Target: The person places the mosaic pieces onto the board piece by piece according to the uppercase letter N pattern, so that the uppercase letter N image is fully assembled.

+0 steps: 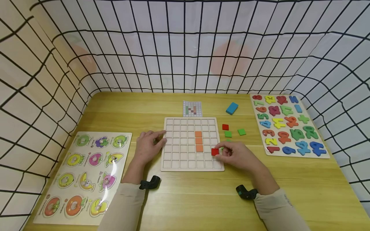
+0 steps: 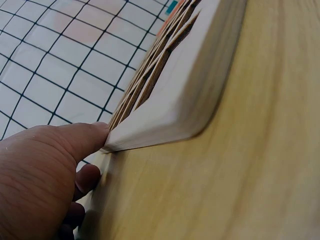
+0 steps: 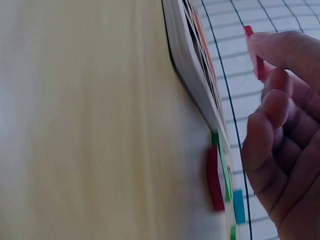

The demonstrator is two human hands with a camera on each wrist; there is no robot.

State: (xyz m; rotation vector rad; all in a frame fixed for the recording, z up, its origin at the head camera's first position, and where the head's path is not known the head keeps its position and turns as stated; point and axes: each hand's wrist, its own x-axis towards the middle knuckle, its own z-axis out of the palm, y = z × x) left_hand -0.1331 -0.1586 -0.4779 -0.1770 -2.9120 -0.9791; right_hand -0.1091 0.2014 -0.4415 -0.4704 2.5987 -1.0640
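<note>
The square wooden grid board (image 1: 175, 154) lies mid-table, with several orange tiles (image 1: 198, 141) in one column of its cells. My left hand (image 1: 148, 146) is at the board's left side, index finger and thumb touching its edge; the other fingers curl loosely below in the left wrist view. Between thumb and fingers, my right hand (image 1: 238, 155) pinches a red square tile (image 1: 215, 151) above the board's right edge. The right wrist view shows this tile (image 3: 260, 70) edge-on, raised over the board's level.
Loose green tiles (image 1: 242, 132) and another red tile (image 1: 225, 127) lie right of the board. A pattern card (image 1: 198, 104) touches its far side, with a blue block (image 1: 232, 108) farther right. A fruit puzzle (image 1: 95, 147) sits left, a number puzzle (image 1: 277, 131) right. Black wire mesh (image 1: 185, 56) encloses the table.
</note>
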